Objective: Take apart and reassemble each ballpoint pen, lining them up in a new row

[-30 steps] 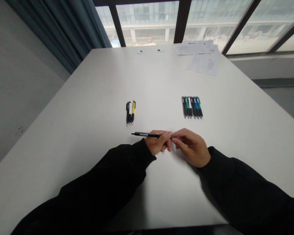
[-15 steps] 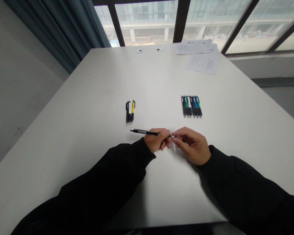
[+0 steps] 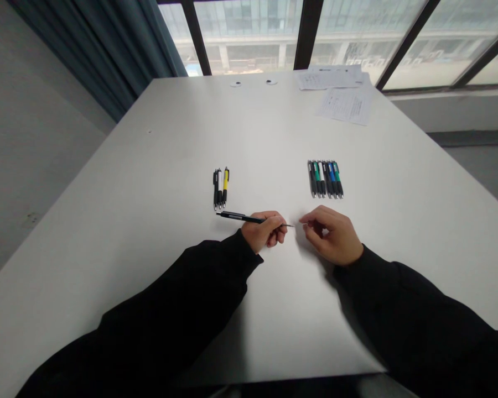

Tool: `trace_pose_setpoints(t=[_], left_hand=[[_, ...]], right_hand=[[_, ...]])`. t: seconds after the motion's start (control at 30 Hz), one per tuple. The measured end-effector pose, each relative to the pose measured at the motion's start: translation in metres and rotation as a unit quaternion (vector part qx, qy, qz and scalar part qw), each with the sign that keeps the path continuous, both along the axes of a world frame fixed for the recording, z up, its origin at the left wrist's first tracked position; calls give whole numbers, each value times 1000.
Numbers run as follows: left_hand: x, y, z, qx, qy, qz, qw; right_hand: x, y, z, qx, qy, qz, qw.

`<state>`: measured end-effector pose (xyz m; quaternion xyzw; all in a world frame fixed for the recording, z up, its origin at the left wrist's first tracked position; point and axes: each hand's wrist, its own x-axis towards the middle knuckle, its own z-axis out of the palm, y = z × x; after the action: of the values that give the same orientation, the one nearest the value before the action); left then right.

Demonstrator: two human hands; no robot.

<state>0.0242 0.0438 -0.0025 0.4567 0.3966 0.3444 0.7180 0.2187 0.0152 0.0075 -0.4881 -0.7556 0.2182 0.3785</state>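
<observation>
- Windows [image 3: 249, 38] with dark frames run along the far side, and a blue-grey curtain [image 3: 103, 44] hangs at the far left.
- White bench [image 3: 149, 221] fills most of the view; papers [image 3: 344, 94] lie overlapping at its far right, with two small black-and-white ovals [image 3: 253, 83] along the far edge.
- Left hand [image 3: 266, 229]: its grip is narrow, thumb and fingers closed round a black pen [image 3: 234, 216] lying nearly level across the hand. The clicker end points left, and a thin tip sticks out to the right, towards the other hand.
- Right hand [image 3: 332, 235]: its fingers are curled, thumb and forefinger drawn in close. Something thin shows at the fingertips, too small to name, so I cannot tell whether the grip is closed on it. A gap parts these fingertips from the thin tip.
- Three pens [image 3: 220, 188], one black, one white and one yellow, lie side by side beyond the held pen's clicker end.
- Another row of pens [image 3: 325, 179], in black, green, white and blue, lies beyond the right hand, silver tips towards the near side.
- Black sleeves [image 3: 170, 304] cover both arms.
</observation>
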Motion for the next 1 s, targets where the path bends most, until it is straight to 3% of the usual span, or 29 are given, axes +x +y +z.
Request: trace_pose_setpoints(t=[0.1,0.23,0.47,0.67,0.8,1.0], left_hand=[[0,0,-1,6,-3,-5,1000],[-1,1,-2,10,-8,-14,1000],[-1,1,-2,7,7,-13,1000],[-1,-1,1,30,24,-14,999],[-3,-2,0,58,49,-44,996],[-7,1,-1,49,75,18,996]], right_hand=[[0,6,-1,-14,-79,13,997],[-2,10,-3,-25,-100,31,994],[-1,5,0,-3,-32,15,999],[-8,-5,8,28,42,83,995],[-8,-5,6,27,53,91,994],[14,0,11,-4,42,73,996]])
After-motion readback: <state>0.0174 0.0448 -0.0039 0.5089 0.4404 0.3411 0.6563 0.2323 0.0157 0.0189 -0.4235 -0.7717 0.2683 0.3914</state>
